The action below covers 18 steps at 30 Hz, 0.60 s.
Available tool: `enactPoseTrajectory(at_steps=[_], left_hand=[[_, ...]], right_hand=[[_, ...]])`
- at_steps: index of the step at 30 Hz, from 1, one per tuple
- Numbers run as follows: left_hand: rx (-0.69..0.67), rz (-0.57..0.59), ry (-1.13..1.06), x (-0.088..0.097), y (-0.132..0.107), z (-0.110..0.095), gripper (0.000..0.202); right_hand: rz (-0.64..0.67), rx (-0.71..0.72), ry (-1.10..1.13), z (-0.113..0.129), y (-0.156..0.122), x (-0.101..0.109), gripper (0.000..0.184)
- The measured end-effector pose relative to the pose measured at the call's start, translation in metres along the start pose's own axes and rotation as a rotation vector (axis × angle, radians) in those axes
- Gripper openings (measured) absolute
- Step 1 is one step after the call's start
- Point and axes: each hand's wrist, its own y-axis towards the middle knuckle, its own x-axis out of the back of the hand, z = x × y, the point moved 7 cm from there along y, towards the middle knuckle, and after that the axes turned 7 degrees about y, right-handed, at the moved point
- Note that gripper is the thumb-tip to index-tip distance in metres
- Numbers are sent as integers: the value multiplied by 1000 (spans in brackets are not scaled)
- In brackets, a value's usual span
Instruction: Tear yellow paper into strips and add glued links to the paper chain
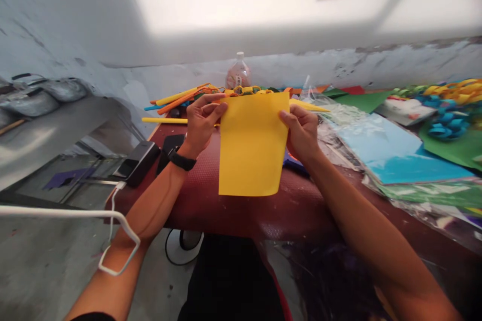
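A sheet of yellow paper (251, 148) hangs upright in front of me, held up above the table. My left hand (203, 118) pinches its upper left corner between thumb and fingers. At the upper right edge, my right hand (301, 128) grips the sheet with the thumb on the near side. The paper's lower right side curves slightly. Behind my right hand a pointed yellow piece (311, 106) sticks out; whether that hand holds it I cannot tell. A thin yellow paper roll (164, 120) shows to the left of my left hand, its other end hidden.
The dark red table (233, 215) bears a power bank (141, 163) with a white cable at left. Rolled coloured papers (184, 98) and a clear bottle (238, 72) stand behind. Blue sheets (395, 148) and paper chains (448, 123) lie right. Metal pots (41, 98) are far left.
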Motion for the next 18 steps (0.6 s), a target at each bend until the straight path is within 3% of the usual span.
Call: enactPoseTrajectory(at_steps=[8,13,18], left_hand=[[85,-1,34,2,0,18,50],[111,13,75,1,-1,28,49],[126,41,88,-2,-2,37,51]], right_hand=[[-88,-54,42,-8,4,7,54],[-40,-96,-8,-22,9,11,59],[-82,-86,-39,-28,13,18,65]])
